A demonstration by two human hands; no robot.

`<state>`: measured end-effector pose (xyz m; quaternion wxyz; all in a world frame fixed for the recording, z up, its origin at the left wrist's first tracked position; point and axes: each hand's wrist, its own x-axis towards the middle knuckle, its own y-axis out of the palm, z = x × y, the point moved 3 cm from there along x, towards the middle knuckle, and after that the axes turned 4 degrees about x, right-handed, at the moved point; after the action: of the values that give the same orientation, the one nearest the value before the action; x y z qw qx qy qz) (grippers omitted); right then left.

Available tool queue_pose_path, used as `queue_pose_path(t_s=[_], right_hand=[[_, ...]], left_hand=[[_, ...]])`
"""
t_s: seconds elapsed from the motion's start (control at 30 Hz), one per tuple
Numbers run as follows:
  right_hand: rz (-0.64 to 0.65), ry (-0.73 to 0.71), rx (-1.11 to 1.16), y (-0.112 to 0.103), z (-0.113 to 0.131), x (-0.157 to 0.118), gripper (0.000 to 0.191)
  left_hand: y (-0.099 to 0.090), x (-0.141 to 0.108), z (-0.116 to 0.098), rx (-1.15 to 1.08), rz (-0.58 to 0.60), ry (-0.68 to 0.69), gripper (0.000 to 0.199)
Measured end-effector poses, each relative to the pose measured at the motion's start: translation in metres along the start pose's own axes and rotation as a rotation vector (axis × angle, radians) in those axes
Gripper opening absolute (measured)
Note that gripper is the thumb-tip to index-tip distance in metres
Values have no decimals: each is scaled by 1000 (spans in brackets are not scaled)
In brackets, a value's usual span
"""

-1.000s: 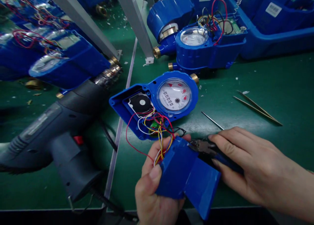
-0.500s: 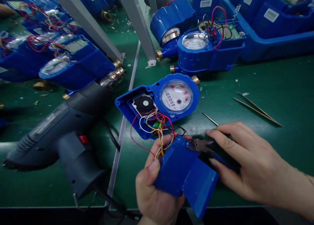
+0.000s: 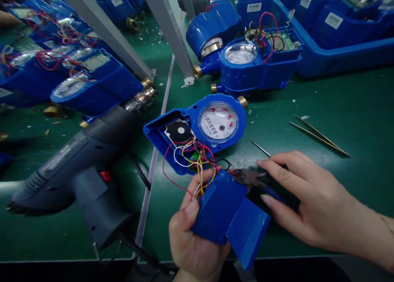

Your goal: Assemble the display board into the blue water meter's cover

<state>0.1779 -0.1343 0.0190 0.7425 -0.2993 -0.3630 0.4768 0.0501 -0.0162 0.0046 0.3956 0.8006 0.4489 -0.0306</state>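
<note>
My left hand [image 3: 197,232] is closed around a blue plastic box [image 3: 215,212] with a hinged-looking flap [image 3: 249,228] sticking out at its lower right. Red, white, yellow and black wires [image 3: 201,159] run from the box to an opened blue water meter [image 3: 223,122] lying just beyond it. My right hand [image 3: 308,196] grips cutting pliers [image 3: 250,177], whose jaws are at the box's upper right edge. Whether the jaws touch the box I cannot tell. A thin metal rod, apparently a screwdriver [image 3: 260,148], also sticks out from the right hand's fingers.
A dark heat gun [image 3: 83,159] lies on the left. Tweezers [image 3: 320,138] rest on the green bench at right. More blue meters [image 3: 258,68] stand behind, near a blue tray [image 3: 338,56]. Grey metal posts [image 3: 169,31] rise at the back.
The pliers' jaws have moved slightly left relative to the box, closer to the wires. The whole view has shifted a little; the left hand keeps its hold on the box.
</note>
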Motion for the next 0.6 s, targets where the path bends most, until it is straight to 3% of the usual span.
queue_pose_path(t_s=[0.2,0.5,0.6], right_hand=[[18,-2,13,3,8,-1,44],[76,11,86,5,7,-2,36],[117,102,262,3,9,1,27]], left_hand=[[-6,0,2,25,15,125,34],[-5,-3,3,-21,203,78,36],[-7,-2,2,-2,153,90,35]])
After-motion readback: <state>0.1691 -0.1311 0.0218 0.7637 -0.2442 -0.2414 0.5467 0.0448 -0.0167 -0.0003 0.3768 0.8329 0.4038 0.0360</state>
